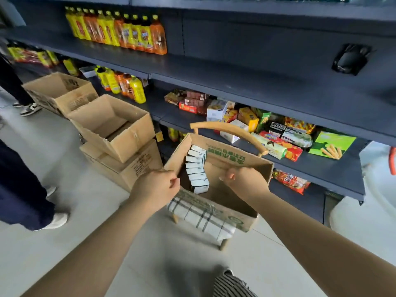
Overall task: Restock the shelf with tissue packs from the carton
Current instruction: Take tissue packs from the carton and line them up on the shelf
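Observation:
An open brown carton (227, 156) with green print stands on a small chair in front of the dark shelf unit (246, 69). Inside it, along the left wall, a row of several white tissue packs (197, 171) stands on edge. My left hand (156, 188) is at the carton's left rim, its curled fingers pinching the cardboard edge. My right hand (246, 182) grips the folded inner flap on the carton's right side, thumb on top. The carton's right half shows bare cardboard.
The chair has a curved wooden back (231, 130) and a plaid cushion (199, 215). Snack boxes (274, 133) fill the lower shelf and drink bottles (120, 32) the upper left. Open cartons (115, 127) are stacked at left. A person's legs (23, 189) stand at far left.

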The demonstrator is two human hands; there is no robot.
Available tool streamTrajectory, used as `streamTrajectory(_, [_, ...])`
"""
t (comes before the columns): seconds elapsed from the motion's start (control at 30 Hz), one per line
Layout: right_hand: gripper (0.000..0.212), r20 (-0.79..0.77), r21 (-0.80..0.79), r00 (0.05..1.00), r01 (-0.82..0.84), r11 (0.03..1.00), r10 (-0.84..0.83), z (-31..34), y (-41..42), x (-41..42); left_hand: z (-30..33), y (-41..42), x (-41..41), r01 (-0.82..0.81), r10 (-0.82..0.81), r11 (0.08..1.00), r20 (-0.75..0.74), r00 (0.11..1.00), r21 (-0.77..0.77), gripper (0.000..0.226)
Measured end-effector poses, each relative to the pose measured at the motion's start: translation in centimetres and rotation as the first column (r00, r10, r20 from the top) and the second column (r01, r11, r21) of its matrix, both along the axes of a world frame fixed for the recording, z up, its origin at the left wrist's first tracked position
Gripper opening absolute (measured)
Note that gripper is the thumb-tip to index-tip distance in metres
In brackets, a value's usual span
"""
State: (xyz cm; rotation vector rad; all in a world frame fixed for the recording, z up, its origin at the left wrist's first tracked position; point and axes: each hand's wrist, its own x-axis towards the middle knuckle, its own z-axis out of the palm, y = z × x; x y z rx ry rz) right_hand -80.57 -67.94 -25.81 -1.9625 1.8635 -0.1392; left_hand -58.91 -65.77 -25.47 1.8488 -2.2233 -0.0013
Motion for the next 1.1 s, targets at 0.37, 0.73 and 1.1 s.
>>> streamTrajectory(0.37, [0.037, 0.172, 0.383, 0.917, 0.276, 0.882, -0.361, -13.3, -10.7, 1.6, -9.7, -9.1, 1.4, -0.004, 0.039, 0.954, -0.11, 0.993, 0.301, 0.036])
streamTrajectory(0.73, [0.061, 0.1, 0.871, 0.391, 0.409, 0.271, -0.915, -28.2, -19.6, 6.0, -17.9, -17.3, 1.0, -0.009, 0.182, 0.791, -0.222, 0.958, 0.612, 0.039])
streamTrajectory(1.1, [0.071, 0.137, 0.891, 0.357, 0.362, 0.272, -0.924, -35.9, -21.5, 6.3, -25.7, -25.3, -0.4, 0.04, 0.145, 0.718, -0.205, 0.968, 0.695, 0.03])
